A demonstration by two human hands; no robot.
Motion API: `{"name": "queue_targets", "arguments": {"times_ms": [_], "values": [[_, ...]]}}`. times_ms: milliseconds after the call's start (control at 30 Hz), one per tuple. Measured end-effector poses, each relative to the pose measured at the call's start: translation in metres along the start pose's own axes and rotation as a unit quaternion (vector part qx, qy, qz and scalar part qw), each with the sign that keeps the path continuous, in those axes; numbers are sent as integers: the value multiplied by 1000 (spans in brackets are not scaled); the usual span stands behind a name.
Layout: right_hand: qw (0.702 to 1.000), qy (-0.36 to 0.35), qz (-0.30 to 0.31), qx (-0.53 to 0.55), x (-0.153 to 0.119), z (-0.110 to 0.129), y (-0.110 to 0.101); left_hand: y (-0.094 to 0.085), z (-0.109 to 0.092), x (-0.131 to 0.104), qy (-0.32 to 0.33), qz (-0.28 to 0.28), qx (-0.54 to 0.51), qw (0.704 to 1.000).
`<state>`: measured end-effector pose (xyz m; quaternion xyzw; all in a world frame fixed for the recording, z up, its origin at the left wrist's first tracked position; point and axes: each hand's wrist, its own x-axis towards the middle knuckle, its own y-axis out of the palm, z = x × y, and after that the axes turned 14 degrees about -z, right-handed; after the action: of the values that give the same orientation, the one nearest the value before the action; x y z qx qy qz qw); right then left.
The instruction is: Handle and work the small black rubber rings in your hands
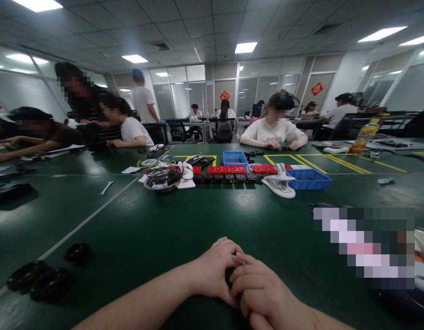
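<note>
Just above the green table (157, 229), near its front edge, my left hand (214, 268) is wrapped round a small black object (229, 275). My right hand (258, 284) presses against it from the other side, its fingers curled over the same object and touching my left hand. Most of the black object is hidden between the palms, so its shape cannot be made out. At the far left of the table lie several glossy black rounded parts (52, 284).
Mid-table stand a bowl of cables (162, 179), red strips (226, 169), a white clamp (281, 183) and a blue bin (310, 179). A wrench (106, 188) lies left. A blurred-out item (363, 243) is at right. A person (274, 130) sits opposite.
</note>
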<state>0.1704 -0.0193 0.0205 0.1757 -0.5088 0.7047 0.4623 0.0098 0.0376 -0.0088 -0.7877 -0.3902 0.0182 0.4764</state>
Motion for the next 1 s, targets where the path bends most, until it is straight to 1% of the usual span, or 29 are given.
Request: {"name": "queue_targets", "arguments": {"times_ms": [167,367,500,600,667,733,800,867,933,1000], "values": [[1000,-24,9,14,3,2,-1,-1,-1,0,-23,17,-14,999],[998,-50,-3,-30,1,2,-1,1,1,-3,4,12,-5,1000],[996,-15,-2,-89,-1,0,-3,0,-1,-2,-9,10,-12,1000],[992,-2,12,-128,-4,-3,-8,-4,-6,0,-25,-6,-24,999],[989,4,-1,-150,-6,-5,-11,-6,-9,1,-28,-20,-36,999],[984,31,-28,-175,-8,-7,-12,-7,-12,0,-31,-37,-36,998],[975,79,-59,-200,-9,-9,-10,-5,-16,-1,-49,-56,-17,997],[965,128,-76,-217,-9,-10,-5,0,-20,-3,-73,-76,12,994],[956,172,-69,-227,-7,-9,0,6,-24,-5,-96,-95,40,990],[950,202,-48,-235,-5,-8,4,12,-27,-6,-112,-107,64,986]]}}
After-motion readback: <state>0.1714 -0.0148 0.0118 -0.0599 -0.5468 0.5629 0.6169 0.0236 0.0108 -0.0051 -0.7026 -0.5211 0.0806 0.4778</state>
